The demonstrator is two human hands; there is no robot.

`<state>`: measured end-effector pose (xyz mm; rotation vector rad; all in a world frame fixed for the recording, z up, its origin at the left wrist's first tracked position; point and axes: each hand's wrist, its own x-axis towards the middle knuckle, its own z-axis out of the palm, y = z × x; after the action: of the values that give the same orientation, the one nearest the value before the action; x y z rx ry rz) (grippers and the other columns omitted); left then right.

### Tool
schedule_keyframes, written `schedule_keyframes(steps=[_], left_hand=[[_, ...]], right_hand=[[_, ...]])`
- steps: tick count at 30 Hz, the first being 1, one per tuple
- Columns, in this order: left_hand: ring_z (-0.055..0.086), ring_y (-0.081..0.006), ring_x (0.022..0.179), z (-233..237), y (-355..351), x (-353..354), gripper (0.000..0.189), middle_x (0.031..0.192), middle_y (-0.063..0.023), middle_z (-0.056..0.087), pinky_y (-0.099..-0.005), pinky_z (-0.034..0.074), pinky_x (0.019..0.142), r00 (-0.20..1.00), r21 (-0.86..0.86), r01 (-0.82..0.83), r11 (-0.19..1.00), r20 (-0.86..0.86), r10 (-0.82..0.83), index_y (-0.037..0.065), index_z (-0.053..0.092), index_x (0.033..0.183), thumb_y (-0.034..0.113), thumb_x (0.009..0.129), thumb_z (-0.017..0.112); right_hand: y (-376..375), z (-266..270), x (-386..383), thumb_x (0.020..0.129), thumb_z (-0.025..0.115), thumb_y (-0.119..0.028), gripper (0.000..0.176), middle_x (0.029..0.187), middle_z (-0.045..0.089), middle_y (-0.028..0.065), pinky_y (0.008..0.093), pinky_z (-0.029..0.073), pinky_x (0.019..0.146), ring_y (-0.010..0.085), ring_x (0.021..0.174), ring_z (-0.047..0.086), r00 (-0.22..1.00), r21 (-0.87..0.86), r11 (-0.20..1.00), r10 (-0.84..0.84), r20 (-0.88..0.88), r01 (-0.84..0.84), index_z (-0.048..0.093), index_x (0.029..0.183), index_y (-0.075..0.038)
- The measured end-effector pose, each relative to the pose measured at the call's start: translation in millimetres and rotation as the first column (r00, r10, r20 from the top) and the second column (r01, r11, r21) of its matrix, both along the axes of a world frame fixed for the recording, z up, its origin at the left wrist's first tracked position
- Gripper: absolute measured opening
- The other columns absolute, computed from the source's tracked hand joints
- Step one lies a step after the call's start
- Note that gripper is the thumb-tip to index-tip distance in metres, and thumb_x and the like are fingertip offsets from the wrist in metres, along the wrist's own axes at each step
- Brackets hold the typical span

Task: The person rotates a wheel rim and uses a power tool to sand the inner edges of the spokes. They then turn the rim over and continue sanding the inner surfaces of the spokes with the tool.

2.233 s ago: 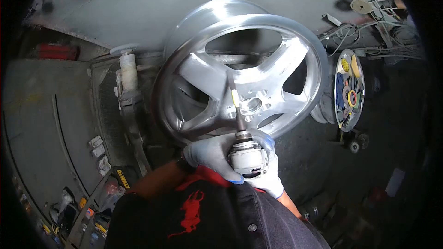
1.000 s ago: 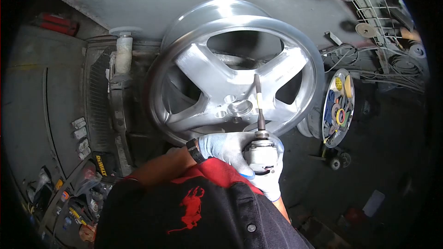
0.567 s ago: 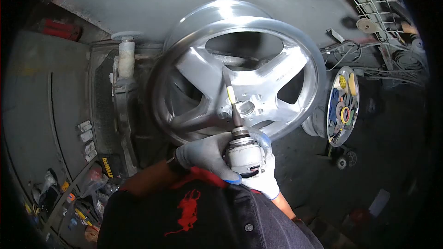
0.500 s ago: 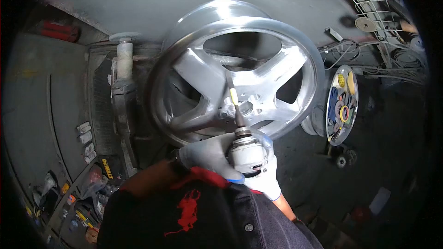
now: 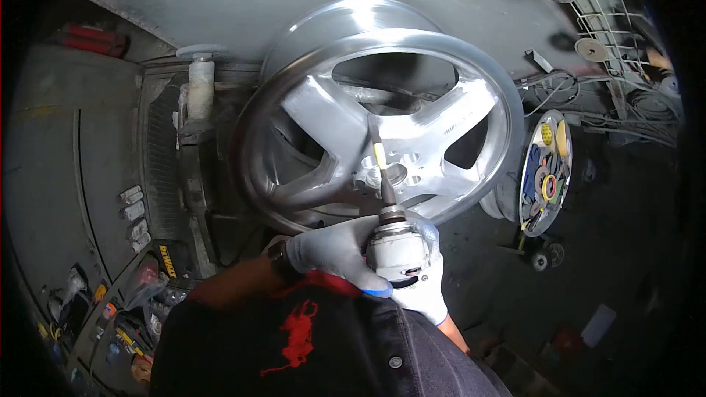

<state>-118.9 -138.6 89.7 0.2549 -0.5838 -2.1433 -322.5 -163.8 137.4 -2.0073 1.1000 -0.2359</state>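
Both my hands wear white gloves and are wrapped round a white-bodied power grinder point(image 5: 398, 251). My left hand point(image 5: 331, 248) grips its left side, with the thumb across the lower body. On the right and underneath, my right hand point(image 5: 425, 290) is closed around it, its palm mostly hidden. From the grinder's front runs a long tapered shaft point(image 5: 387, 187) with a yellow band. Its dark tip overlaps the junction of two spokes on a shiny alloy wheel point(image 5: 316, 114). The wheel is tilted toward me, with bright metal spokes and a central bore.
An upturned rim point(image 5: 523, 198) on the right holds tape rolls and small pads. Behind it are coiled cables point(image 5: 651, 99) and a wire rack point(image 5: 588, 4). A machine spindle with a disc point(image 5: 200, 81) stands left, above a DEWALT-marked item point(image 5: 169, 261) and assorted supplies.
The wheel and surroundings sit slightly farther right in view. The grinder and shaft have shifted a little right with my hands; both hands keep their grip.
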Motion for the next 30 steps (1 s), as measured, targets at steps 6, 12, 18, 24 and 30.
schedule_keyframes(steps=[6,12,18,24,30], left_hand=[[0.055,-0.0120,0.114,6,-10,-6,0.080,0.123,-0.0019,0.060,-0.0325,0.044,0.102,0.999,0.021,-0.040,0.999,0.002,0.040,0.004,0.044,0.143,0.003,0.073,0.082],[0.053,-0.0137,0.116,3,-33,-27,0.075,0.122,-0.0031,0.058,-0.0321,0.041,0.104,0.999,-0.165,-0.049,0.985,-0.029,0.045,0.004,0.048,0.139,0.003,0.072,0.080],[0.055,-0.0131,0.114,-1,-15,-10,0.075,0.121,-0.0021,0.060,-0.0318,0.043,0.103,0.999,-0.135,-0.032,0.990,0.031,0.036,0.005,0.048,0.139,0.003,0.072,0.081],[0.056,-0.0116,0.113,9,-4,2,0.074,0.121,-0.0023,0.061,-0.0310,0.044,0.102,1.000,0.052,-0.029,0.998,0.004,0.029,0.004,0.048,0.139,0.005,0.073,0.082],[0.056,-0.0123,0.113,0,-12,-11,0.072,0.122,-0.0022,0.061,-0.0310,0.044,0.102,0.992,-0.123,-0.030,0.992,0.118,0.045,0.004,0.050,0.137,0.005,0.073,0.081]], right_hand=[[-4,5,0,0.068,0.085,-0.040,0.085,0.106,0.069,0.0153,0.0451,0.058,0.078,0.0362,0.087,0.071,1.000,-0.038,0.999,-0.015,-0.002,0.015,0.047,0.135,-0.003],[-10,22,-1,0.066,0.091,-0.034,0.089,0.108,0.071,0.0147,0.0370,0.057,0.085,0.0260,0.096,0.073,0.987,-0.106,0.983,-0.141,0.080,0.149,0.044,0.134,0.001],[-1,12,1,0.069,0.088,-0.039,0.090,0.109,0.070,0.0169,0.0391,0.058,0.083,0.0297,0.094,0.073,0.983,0.110,0.985,-0.144,0.117,0.132,0.042,0.137,0.000],[-7,10,9,0.069,0.087,-0.042,0.089,0.110,0.069,0.0164,0.0425,0.058,0.081,0.0332,0.093,0.072,0.994,0.046,0.999,-0.027,0.103,0.022,0.044,0.135,-0.001],[-5,19,11,0.070,0.087,-0.042,0.093,0.106,0.070,0.0161,0.0417,0.059,0.080,0.0339,0.091,0.073,0.996,-0.084,0.994,-0.060,0.072,0.066,0.040,0.137,0.001]])
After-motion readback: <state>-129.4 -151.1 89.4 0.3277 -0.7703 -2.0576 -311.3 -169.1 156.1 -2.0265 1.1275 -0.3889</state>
